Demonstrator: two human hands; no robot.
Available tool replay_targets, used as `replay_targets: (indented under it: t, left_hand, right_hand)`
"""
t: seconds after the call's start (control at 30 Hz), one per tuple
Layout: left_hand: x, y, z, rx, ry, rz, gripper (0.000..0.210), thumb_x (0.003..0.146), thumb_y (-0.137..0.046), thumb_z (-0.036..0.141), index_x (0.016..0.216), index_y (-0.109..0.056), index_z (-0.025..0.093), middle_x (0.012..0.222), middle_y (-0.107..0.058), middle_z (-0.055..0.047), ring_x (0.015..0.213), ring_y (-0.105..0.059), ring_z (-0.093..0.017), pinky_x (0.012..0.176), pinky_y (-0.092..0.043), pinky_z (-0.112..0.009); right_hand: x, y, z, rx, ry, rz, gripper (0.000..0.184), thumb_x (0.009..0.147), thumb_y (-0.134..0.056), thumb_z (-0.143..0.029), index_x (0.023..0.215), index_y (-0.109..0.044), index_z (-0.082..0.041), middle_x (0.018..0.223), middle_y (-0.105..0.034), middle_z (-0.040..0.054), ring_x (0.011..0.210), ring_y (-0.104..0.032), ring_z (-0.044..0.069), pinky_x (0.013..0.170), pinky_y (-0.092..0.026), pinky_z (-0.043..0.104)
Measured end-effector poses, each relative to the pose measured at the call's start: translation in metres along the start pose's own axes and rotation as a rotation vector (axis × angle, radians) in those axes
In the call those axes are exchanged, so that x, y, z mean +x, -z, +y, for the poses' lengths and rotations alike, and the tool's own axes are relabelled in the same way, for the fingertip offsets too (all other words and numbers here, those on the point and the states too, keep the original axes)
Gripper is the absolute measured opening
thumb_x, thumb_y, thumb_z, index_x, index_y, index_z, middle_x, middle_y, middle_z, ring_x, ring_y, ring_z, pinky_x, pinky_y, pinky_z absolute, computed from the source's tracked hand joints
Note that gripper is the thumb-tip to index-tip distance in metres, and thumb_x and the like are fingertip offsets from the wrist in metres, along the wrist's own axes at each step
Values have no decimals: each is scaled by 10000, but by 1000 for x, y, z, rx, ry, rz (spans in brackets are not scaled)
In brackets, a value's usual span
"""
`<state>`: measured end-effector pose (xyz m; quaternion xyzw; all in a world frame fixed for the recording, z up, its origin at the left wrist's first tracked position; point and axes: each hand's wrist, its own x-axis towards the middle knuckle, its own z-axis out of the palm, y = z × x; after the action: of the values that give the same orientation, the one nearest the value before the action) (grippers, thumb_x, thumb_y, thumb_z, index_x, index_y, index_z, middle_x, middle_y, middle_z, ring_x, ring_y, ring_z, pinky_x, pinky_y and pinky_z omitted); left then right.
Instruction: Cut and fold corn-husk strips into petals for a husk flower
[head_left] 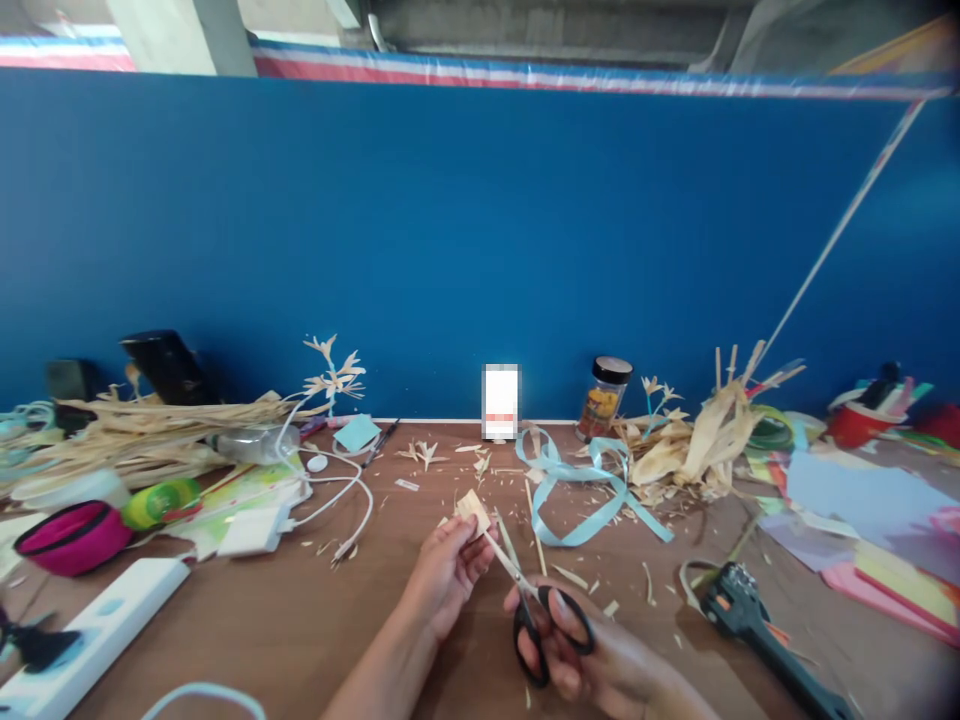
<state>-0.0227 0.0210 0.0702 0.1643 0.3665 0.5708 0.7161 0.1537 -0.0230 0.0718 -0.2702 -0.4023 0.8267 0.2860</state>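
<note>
My left hand [448,572] pinches a small pale piece of dried corn husk [471,507] between thumb and fingers, above the middle of the table. In my right hand [589,655] are black-handled scissors [523,585], with fingers through the loops. Their blades stand apart and point up and left. One blade tip reaches close to the husk piece; whether it touches, I cannot tell. Just beyond my hands, husk scraps and a cut flower-like husk [427,453] lie on the brown table [300,625].
Curled light blue ribbon [577,530] lies beyond my right hand, near a jar [604,398] and a husk bundle [712,440]. A dark tool [757,620] lies at right. A white power strip [105,625], cables and husk strips [150,435] occupy the left. A blue partition [450,230] stands behind.
</note>
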Motion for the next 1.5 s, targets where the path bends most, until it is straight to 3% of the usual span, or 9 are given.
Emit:
replay_targets:
  t: [0.3,0.53,0.93,1.13,1.33,1.5]
  left_hand:
    - [4,3,-6,-38,10,-16,39,753,-558,103,791,-565,100,669,-650,-62,575,-625,-99,559,-533,-189]
    - [1,1,-6,-45,-14,-35,77,737,-590,133,804,-585,95,730,-656,-68,578,-617,-89,567,-535,-183]
    - [0,0,-6,-17,-24,-70,80,685,-636,79,741,-586,106,646,-619,-16,533,-580,-56,538,-517,-141]
    - [0,1,-5,-8,-27,-78,68,684,-640,89,723,-586,100,623,-611,-18,535,-577,-58,535,-517,-144]
    - [1,1,-4,17,-27,-68,70,682,-645,101,714,-582,103,612,-607,-21,529,-573,-58,528,-512,-139]
    - [0,0,-3,44,-20,-73,66,681,-646,101,715,-589,99,601,-598,-20,521,-565,-54,526,-510,-136]
  right_hand:
    - [0,-4,0,15,108,76,466,759,-481,-535,1019,-500,-148,591,-558,-6,338,-246,-3,339,-124,141]
    - [1,1,0,-15,80,57,407,796,-471,-476,1045,-489,-155,620,-566,-5,340,-247,-4,349,-166,141]
    - [1,-7,-1,-92,116,131,483,705,-559,-525,997,-521,-141,547,-536,-31,316,-204,-14,338,-78,156]
    - [1,-9,-1,-106,124,200,493,668,-598,-525,961,-544,-132,509,-500,-31,404,-314,28,397,-156,159]
    - [1,-9,0,-142,113,208,487,691,-566,-535,974,-535,-139,502,-490,-44,358,-208,13,391,-108,178]
    - [1,-9,0,-112,133,225,479,683,-580,-528,943,-544,-127,490,-474,-36,430,-308,43,426,-167,174]
